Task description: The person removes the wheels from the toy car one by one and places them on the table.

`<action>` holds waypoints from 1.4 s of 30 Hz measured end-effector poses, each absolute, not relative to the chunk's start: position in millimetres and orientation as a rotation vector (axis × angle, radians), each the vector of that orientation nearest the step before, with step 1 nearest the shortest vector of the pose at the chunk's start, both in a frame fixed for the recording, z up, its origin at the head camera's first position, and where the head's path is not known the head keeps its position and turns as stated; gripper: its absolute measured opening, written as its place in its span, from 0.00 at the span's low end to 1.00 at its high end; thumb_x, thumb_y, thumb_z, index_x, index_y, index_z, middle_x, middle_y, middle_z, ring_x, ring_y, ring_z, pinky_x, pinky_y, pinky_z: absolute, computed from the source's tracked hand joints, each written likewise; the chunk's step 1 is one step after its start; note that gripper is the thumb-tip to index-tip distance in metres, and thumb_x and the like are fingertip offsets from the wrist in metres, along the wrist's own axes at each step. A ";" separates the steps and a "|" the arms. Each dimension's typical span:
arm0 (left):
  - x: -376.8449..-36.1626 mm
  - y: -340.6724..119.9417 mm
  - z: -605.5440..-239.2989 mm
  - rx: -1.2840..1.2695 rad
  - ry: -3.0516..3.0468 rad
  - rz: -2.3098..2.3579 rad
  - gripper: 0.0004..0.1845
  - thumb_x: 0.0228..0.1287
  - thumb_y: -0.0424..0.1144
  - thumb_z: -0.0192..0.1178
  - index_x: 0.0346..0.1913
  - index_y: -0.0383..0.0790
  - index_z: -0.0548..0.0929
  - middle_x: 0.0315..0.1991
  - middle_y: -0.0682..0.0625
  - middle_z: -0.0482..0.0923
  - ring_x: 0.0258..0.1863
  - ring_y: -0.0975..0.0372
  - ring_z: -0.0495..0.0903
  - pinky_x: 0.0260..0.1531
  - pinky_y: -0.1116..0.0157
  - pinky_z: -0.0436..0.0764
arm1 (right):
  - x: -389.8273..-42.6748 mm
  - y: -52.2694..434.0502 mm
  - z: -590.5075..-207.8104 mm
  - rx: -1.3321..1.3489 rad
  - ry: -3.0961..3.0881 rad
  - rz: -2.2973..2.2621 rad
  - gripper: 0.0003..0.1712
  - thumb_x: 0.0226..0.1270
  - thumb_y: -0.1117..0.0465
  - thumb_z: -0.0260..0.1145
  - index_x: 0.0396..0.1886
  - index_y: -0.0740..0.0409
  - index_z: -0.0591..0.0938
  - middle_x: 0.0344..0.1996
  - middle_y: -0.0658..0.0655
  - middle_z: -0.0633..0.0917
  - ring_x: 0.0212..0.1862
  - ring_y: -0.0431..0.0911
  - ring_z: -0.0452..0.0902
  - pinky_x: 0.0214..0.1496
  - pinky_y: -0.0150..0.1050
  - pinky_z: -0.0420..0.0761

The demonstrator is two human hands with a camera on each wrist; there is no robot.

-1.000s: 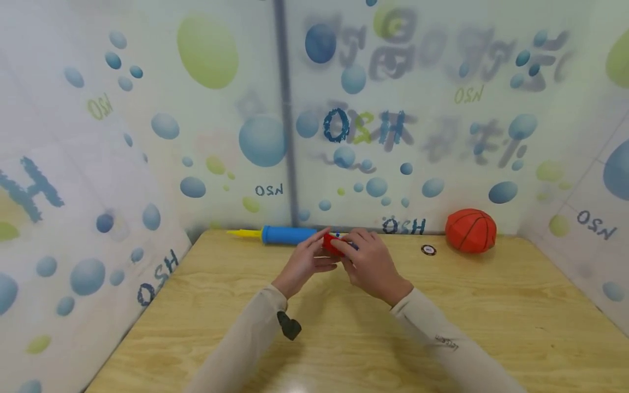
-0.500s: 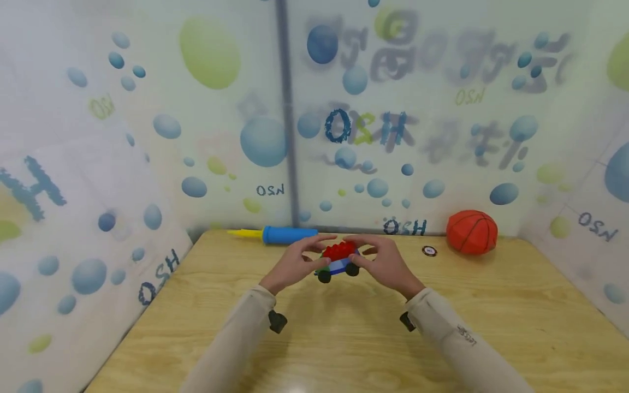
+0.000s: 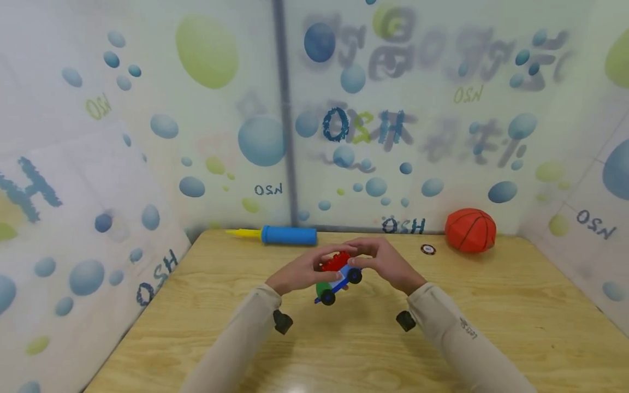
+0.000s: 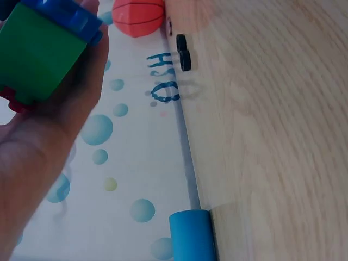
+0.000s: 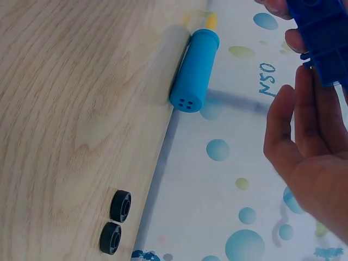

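Both hands hold up a toy block car [image 3: 335,263] over the table's middle, tilted with its left end lower. It has a red studded block on top, a green block [image 4: 41,51], a blue base [image 5: 326,41] and black wheels [image 3: 327,297] on the near side. My left hand [image 3: 300,268] grips the left end, thumb across the near side. My right hand [image 3: 389,265] pinches the right end, its thumb on the near side and index finger arched over the top. Seen from the right wrist, the base's underside faces the camera and the remaining right fingers curve below it.
Two loose black wheels [image 5: 116,220] stand on the wooden table [image 3: 236,322] near the back wall. A blue pump [image 3: 289,236] with a yellow nozzle lies at back left. A round chip [image 3: 428,249] and a sagging red ball [image 3: 470,230] are at back right.
Both hands have drawn the car slightly nearer, uncovering its wheels, and its left end has dipped in the last half second. The left fingers now reach further across it.
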State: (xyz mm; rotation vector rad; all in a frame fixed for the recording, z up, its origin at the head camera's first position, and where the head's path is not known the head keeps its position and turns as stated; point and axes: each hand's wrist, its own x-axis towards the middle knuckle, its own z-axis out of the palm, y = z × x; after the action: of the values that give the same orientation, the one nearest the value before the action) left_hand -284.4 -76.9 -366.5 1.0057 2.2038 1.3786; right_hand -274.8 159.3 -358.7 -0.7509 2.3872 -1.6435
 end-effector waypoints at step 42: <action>-281.7 -63.1 -381.2 0.886 2.088 1.706 0.20 0.78 0.41 0.52 0.67 0.53 0.64 0.62 0.40 0.71 0.45 0.55 0.85 0.47 0.57 0.86 | -263.0 149.8 -372.9 -0.696 2.469 -1.826 0.12 0.68 0.62 0.69 0.49 0.59 0.81 0.27 0.61 0.81 0.24 0.45 0.77 0.30 0.38 0.83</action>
State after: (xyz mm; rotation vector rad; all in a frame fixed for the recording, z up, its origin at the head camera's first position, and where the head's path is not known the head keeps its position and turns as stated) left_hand -281.7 -63.1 -381.2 0.8865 2.0883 1.7061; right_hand -263.0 149.8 -372.9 -0.6959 2.4692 -1.8258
